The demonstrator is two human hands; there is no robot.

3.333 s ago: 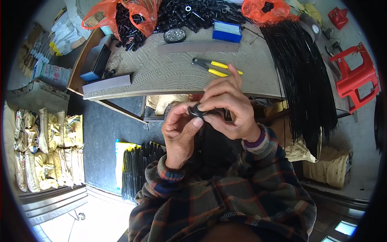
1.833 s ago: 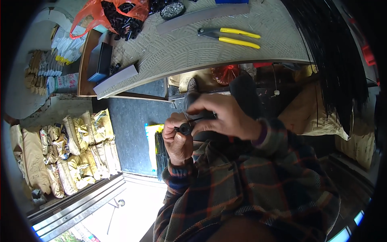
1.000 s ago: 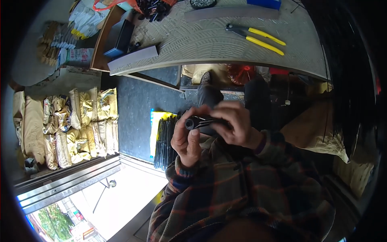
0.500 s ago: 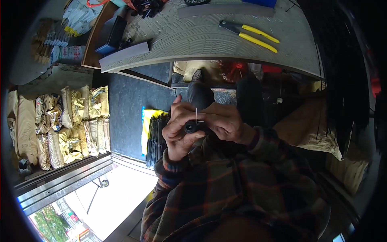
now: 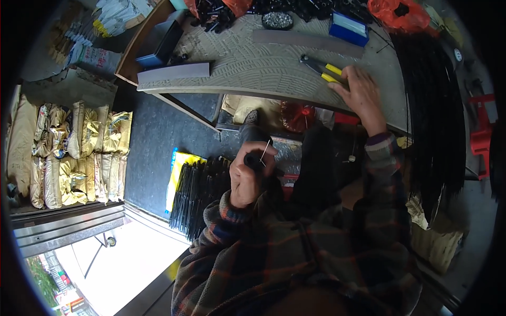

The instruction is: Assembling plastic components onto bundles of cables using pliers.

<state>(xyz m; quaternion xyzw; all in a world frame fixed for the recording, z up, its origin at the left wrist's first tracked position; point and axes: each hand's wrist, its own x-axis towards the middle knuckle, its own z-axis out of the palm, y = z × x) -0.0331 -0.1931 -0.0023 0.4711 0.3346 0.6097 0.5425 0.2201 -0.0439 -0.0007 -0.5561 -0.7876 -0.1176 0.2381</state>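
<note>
I watch the left hand [image 5: 245,181] pinching a black tube [image 5: 253,160], the right hand [image 5: 363,95] spread at yellow-handled pliers [image 5: 311,63], a red-printed sack [image 5: 97,58] upper left.

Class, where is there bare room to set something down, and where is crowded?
Bare: the table between the short grey strip, long grey strip and pliers; dark floor between wrapped packages and black rods. Crowded: the far side, with black parts, bowl and blue box; the right end, under black strands; the pliers' handles, under the right hand.
</note>
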